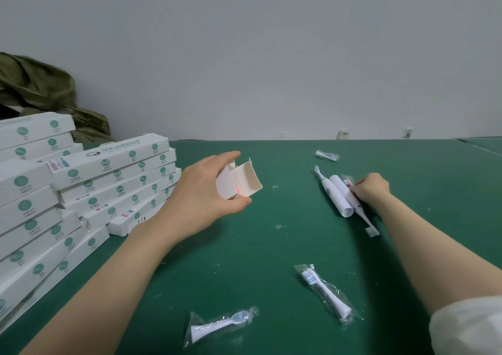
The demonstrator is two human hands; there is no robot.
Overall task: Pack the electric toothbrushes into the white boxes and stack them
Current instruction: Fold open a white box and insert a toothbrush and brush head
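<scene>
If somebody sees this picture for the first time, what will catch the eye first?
The left hand holds an open white box above the middle of the green table, its open end towards the camera. On the right, the right hand grips electric toothbrushes and a rolled paper lying on the table. At the left stand stacks of white boxes.

Just left of the box [239, 182] gripped by the left hand [203, 191], the top box [122, 152] of a stack carried a grey brand word, roughly "WI-DENT", its middle letters blurred. Captions under its green labels [132, 153] were too small to read.
</scene>
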